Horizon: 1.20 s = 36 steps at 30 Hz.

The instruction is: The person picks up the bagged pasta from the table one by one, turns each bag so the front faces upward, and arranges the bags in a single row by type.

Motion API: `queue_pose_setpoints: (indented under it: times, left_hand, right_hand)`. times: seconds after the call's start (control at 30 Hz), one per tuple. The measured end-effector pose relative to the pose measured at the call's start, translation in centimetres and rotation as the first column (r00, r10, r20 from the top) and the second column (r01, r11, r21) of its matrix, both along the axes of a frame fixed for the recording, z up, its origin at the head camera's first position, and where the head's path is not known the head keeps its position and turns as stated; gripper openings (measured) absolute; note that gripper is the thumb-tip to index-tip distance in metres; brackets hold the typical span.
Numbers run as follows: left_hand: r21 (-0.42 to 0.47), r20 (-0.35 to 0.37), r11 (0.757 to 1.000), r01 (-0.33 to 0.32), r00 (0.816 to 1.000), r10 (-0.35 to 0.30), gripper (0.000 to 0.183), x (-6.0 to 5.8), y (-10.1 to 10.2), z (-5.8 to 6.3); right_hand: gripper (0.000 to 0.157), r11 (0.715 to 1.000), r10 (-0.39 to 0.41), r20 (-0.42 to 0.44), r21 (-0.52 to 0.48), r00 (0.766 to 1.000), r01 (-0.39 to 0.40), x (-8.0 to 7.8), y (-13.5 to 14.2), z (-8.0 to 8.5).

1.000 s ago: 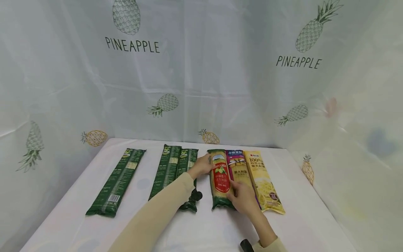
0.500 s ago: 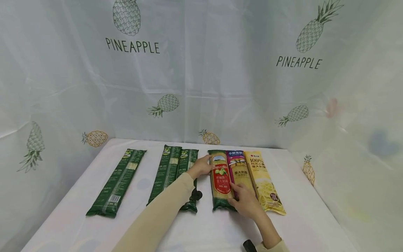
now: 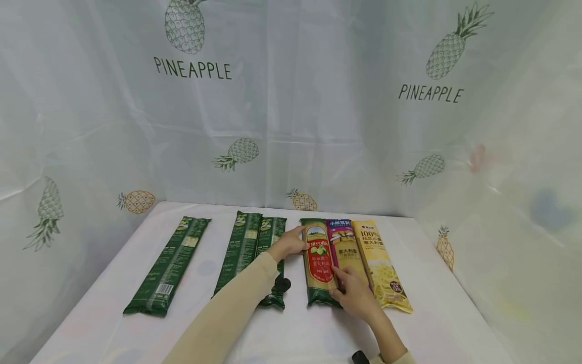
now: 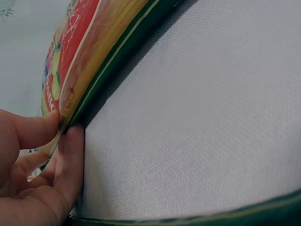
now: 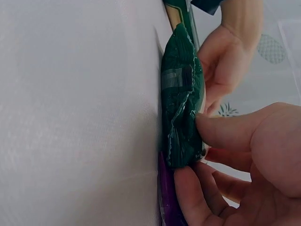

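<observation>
The Olivoilà pasta packet [image 3: 320, 258] is lying on the surface [image 3: 309, 333] between your two hands, its long axis running away from you. Your left hand [image 3: 292, 241] is pinching its left edge towards the far end, so the packet is lying right of that hand; your right hand [image 3: 356, 296] is gripping its right side near the close end, thumb above and fingers low, leaving the packet to that hand's left. Neither hand is standing nearer: both are touching it.

The red label is reading "Olivoilà" above "意大利面". Just beyond your right hand, partly covered by it, a purple packet [image 3: 346, 247] is showing "意大利面" too; further right, a yellow packet [image 3: 379, 268] is declaring "100%". Left of your left hand, a green packet [image 3: 169, 265] is displaying a barcode, its small print too fine to read. Behind, the curtain [image 3: 327, 111] is spelling "PINEAPPLE" twice.
</observation>
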State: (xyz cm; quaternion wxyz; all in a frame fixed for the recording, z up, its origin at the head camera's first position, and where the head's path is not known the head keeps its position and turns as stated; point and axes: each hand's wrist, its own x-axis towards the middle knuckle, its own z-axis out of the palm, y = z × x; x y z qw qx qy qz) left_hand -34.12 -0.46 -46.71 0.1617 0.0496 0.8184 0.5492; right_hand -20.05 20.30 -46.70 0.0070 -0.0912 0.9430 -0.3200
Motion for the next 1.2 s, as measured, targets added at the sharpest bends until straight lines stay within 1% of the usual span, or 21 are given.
queue_pose_setpoints:
  times: [0.1, 0.3, 0.43, 0.6, 0.67, 0.73, 0.83, 0.9, 0.97, 1.03, 1.1, 1.13, 1.2]
  left_hand:
    - [-0.028, -0.022, 0.999, -0.018, 1.000, 0.017, 0.072, 0.2, 0.1, 0.0]
    - [-0.107, -0.071, 0.991, -0.080, 0.995, 0.073, 0.068, 0.4, 0.4, 0.3]
    - [-0.144, -0.095, 0.987, -0.078, 0.993, 0.065, 0.068, 0.5, 0.6, 0.1]
    - [-0.184, -0.125, 0.982, -0.043, 0.992, 0.020, 0.070, 0.4, 0.8, -0.2]
    - [-0.192, -0.118, 0.981, -0.025, 0.993, 0.003, 0.071, 0.1, 0.5, -0.3]
    - [-0.163, -0.091, 0.987, -0.006, 0.996, -0.009, 0.071, -0.2, 0.0, -0.2]
    - [-0.098, -0.032, 0.994, 0.045, 0.998, -0.049, 0.069, -0.2, -0.7, 0.5]
    - [-0.050, 0.007, 0.995, 0.086, 0.996, -0.086, 0.067, 0.0, -1.2, 1.2]
    - [-0.044, 0.023, 0.990, 0.137, 0.990, -0.136, 0.066, 0.2, -1.7, 1.7]
    - [-0.065, 0.019, 0.980, 0.188, 0.982, -0.187, 0.065, 0.4, -2.3, 2.3]
    - [-0.077, -0.003, 0.973, 0.219, 0.975, -0.220, 0.063, 0.5, -3.1, 2.7]
    - [-0.080, -0.016, 0.970, 0.228, 0.973, -0.230, 0.061, 0.5, -3.6, 3.0]
    - [-0.088, -0.060, 0.971, 0.223, 0.972, -0.229, 0.057, 0.6, -4.8, 3.5]
  right_hand:
    - [0.064, 1.000, -0.011, 0.000, 0.006, 1.000, 0.011, 0.0, 0.1, -0.1]
    - [0.064, 1.000, -0.017, -0.001, 0.008, 1.000, 0.017, -0.2, 0.2, 0.0]
    - [0.065, 1.000, 0.005, 0.013, -0.005, 1.000, -0.005, -0.2, 0.5, 0.2]
    - [0.069, 0.998, 0.030, 0.069, -0.060, 0.997, -0.026, 0.0, 0.9, 1.0]
    - [0.069, 0.997, 0.032, 0.079, -0.077, 0.996, -0.026, 0.1, 0.8, 1.3]
    - [0.068, 0.996, 0.033, 0.070, -0.085, 0.997, -0.027, 0.3, 0.6, 1.5]
    - [0.066, 0.996, 0.030, 0.048, -0.091, 0.998, -0.026, 0.6, 0.3, 2.0]
    - [0.063, 0.996, 0.021, 0.031, -0.088, 0.999, -0.018, 0.9, 0.0, 2.2]
    - [0.060, 0.996, 0.011, 0.009, -0.088, 1.000, -0.010, 1.1, -0.3, 2.5]
    - [0.057, 0.995, 0.008, -0.023, -0.101, 1.000, -0.010, 1.4, -0.7, 2.8]
    - [0.055, 0.992, 0.009, -0.051, -0.125, 0.999, -0.015, 1.6, -1.2, 3.0]
    - [0.055, 0.990, 0.014, -0.064, -0.138, 0.998, -0.023, 1.6, -1.5, 3.1]
    - [0.055, 0.984, 0.028, -0.073, -0.172, 0.997, -0.040, 1.8, -2.1, 3.2]
